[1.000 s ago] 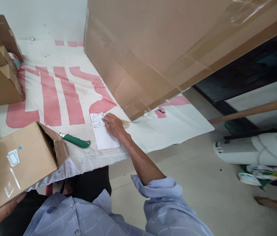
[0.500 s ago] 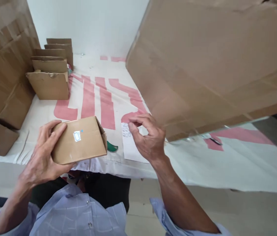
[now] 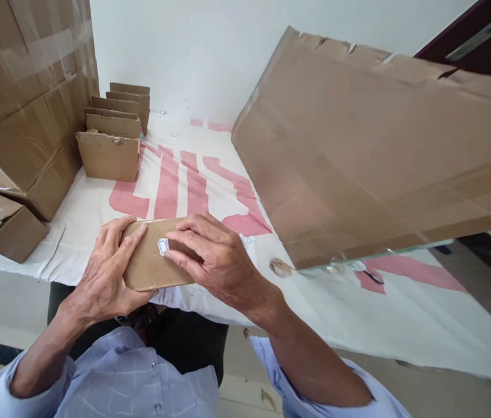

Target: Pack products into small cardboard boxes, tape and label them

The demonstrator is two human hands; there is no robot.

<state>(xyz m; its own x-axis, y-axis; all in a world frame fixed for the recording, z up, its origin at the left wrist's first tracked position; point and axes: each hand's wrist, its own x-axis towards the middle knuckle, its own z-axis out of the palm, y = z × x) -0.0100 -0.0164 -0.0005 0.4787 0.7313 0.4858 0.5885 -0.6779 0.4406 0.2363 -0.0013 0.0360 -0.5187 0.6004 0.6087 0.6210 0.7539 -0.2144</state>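
Seemingly mid-labelling, left fingers (image 3: 134,241) clasp the carton (image 3: 152,270); right fingers (image 3: 184,238), slightly parted, hold unclear, should press gently by its sticker (image 3: 163,247).

Plain brown on the box (image 3: 145,271), white bordered in blue on its label (image 3: 163,247). White with broad pinkish-red shapes across the cloth (image 3: 336,316), brown too on the cartons (image 3: 108,157) toward its back edge. Pale blue crossed by thin white checks on the shirt (image 3: 127,371); near-black on the trousers (image 3: 204,339).
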